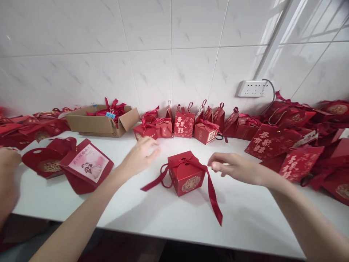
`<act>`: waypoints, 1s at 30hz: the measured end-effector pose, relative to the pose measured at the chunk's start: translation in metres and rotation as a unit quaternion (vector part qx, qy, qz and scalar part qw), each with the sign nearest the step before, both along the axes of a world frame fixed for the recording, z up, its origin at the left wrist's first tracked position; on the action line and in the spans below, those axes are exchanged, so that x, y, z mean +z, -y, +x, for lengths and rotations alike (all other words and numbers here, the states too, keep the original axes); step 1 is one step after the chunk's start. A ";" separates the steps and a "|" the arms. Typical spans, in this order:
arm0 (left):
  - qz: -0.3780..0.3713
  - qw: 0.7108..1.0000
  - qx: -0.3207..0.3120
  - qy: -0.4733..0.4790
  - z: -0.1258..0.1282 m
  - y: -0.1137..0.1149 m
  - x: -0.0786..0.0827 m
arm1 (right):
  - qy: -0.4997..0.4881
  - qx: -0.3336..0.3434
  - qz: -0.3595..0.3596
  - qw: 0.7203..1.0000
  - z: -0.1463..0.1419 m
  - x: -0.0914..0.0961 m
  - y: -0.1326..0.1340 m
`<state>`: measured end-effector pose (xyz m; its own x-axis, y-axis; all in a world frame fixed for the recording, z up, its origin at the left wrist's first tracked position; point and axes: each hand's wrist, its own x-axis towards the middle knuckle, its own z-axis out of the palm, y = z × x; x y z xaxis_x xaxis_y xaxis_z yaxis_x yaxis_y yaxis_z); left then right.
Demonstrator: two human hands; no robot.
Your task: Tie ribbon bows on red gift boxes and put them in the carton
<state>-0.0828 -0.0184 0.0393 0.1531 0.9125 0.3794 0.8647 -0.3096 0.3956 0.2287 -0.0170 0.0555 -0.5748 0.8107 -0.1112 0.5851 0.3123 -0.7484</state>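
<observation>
In front of me on the white table stands a small red gift box [188,178], with a round gold emblem on its side. A dark red ribbon [215,203] is tied over its top, its two tails hanging out left and right, and a cord loop sticks out at the left. My left hand [141,154] hovers up and left of the box, slightly blurred, fingers loosely apart and nothing in them. Just right of the box is my right hand [231,165], its fingers loosely bent and parted, close to the ribbon but seemingly not gripping it.
A co-worker's hand [8,167] is at the left edge, near two red boxes [87,167]. Behind stand a cardboard box [95,123] of red ribbons and a row of red gift boxes [184,124]. More boxes [275,142] pile up right, below a power strip [252,88].
</observation>
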 end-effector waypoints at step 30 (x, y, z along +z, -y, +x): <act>-0.399 0.819 -0.166 0.377 0.030 0.003 -0.038 | -0.404 -0.048 -0.338 0.849 -0.017 -0.068 -0.011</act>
